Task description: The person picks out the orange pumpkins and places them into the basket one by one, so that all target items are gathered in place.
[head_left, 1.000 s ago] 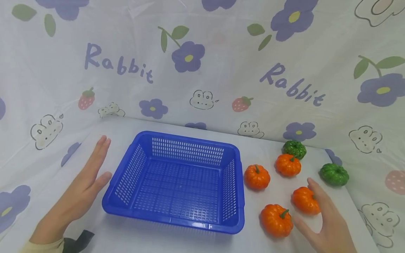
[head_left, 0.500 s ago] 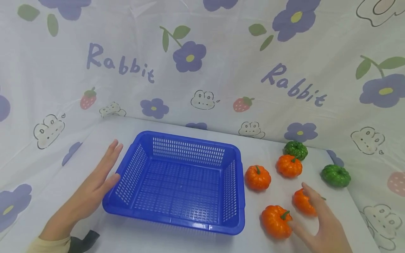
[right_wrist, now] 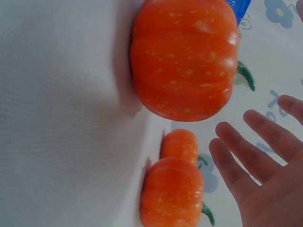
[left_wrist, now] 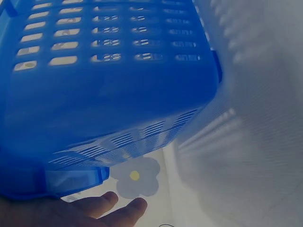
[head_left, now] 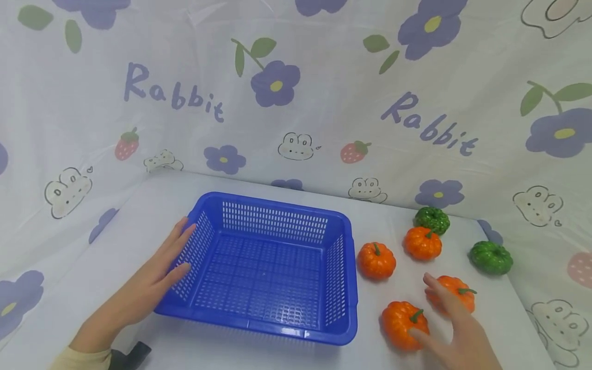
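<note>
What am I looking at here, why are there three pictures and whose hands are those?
A person works with two bare hands, wearing one camera on the head and one on each wrist. The head view shows a table with a blue basket, four orange pumpkins and two green ones. The left hand rests flat against the basket's left wall; the left wrist view shows that wall close up. The right hand hovers open by the nearest orange pumpkin, large in the right wrist view. Neither hand holds anything.

Bare hands (head_left: 154,277), pale yellow cuff (head_left: 85,358)
</note>
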### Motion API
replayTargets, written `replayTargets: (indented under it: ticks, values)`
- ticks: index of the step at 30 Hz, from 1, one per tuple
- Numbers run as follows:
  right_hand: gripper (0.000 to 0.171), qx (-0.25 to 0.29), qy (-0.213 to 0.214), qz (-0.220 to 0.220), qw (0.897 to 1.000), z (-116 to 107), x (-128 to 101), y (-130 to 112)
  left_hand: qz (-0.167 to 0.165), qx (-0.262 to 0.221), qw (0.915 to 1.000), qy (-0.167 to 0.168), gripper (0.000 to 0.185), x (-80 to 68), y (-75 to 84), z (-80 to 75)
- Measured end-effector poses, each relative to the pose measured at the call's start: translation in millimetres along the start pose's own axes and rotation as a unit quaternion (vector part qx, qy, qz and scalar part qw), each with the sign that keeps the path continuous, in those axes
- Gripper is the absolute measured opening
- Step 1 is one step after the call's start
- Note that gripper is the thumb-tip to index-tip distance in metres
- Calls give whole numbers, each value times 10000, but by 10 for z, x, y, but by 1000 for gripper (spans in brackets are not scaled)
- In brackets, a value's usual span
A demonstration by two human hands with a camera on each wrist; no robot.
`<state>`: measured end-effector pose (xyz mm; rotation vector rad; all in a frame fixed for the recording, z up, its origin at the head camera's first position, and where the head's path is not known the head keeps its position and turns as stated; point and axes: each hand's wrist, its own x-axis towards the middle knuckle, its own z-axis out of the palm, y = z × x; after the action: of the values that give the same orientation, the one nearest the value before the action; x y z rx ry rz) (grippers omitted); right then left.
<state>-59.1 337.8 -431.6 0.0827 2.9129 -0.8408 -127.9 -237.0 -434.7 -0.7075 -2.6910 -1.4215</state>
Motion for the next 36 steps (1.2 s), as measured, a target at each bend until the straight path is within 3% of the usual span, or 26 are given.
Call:
replayTargets:
  ticks: [7, 11, 23, 36]
  values:
    - [118, 14, -346, 287, 9990, 64, 79, 52, -195, 567, 9981, -129, 76, 9, -4, 23]
    - [117, -3, -535, 408, 9977, 100, 112, 77, -130, 785, 9966, -188, 77, -13, -13, 22]
    - [111, -5, -887, 649, 9939, 149, 157, 75, 430, 521, 9974, -268, 75, -22, -23, -27]
    - [104, -62, -1017, 780, 9917, 157, 159, 89, 328, 504, 9977, -298, 73, -25, -9, -25]
